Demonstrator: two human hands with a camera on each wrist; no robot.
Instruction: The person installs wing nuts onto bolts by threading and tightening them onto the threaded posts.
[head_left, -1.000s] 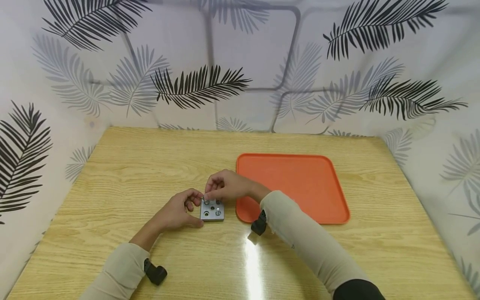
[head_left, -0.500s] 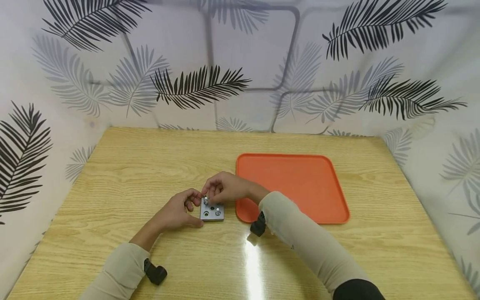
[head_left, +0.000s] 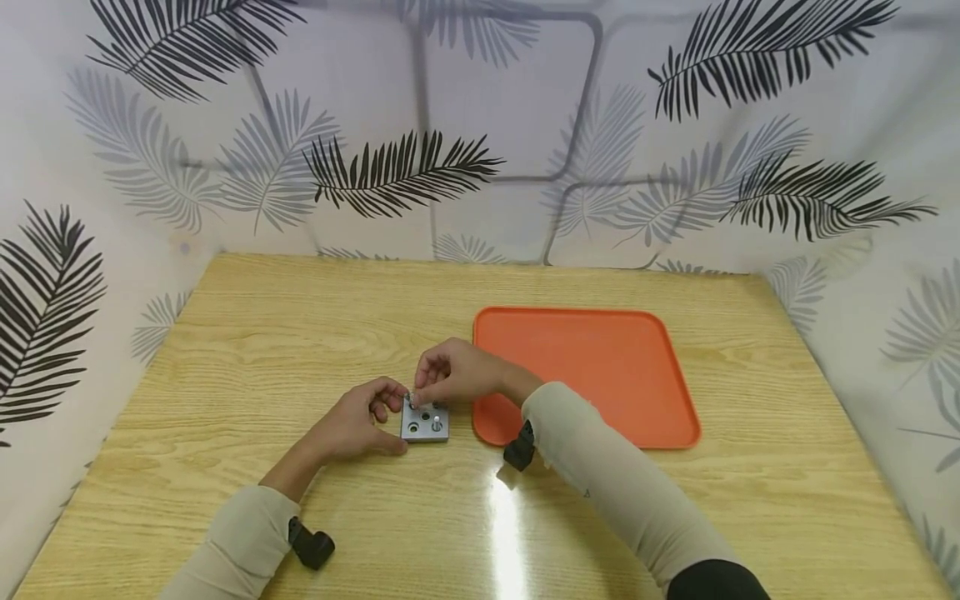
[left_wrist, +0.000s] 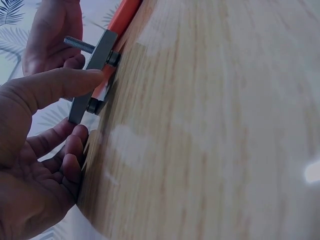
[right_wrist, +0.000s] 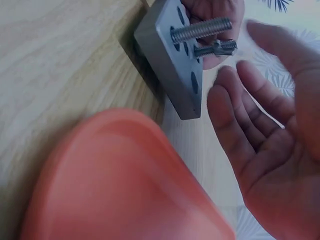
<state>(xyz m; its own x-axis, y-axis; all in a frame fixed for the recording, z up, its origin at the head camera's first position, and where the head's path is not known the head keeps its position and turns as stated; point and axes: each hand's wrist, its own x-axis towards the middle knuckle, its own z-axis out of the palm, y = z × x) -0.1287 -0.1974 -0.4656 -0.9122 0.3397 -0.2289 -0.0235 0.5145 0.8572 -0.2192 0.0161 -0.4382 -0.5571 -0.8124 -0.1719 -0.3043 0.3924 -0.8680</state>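
Note:
A small grey metal plate with several holes lies flat on the table. Two threaded bolts stand up from it; one bolt is bare, and a small nut sits near the tip of the other. Bolt heads show under the plate in the left wrist view. My left hand holds the plate by its left side, thumb on the near edge and fingers at the far corner. Around the nut-bearing bolt hovers my right hand, thumb and fingers apart, touching nothing in the right wrist view.
An orange tray lies just right of the plate, under my right forearm. The wooden table ends at a leaf-patterned cloth behind. Each wrist carries a small black camera.
My right hand's fingers drew back from the bolt half a second ago, then came round to it again. The left hand and the plate have stayed in place.

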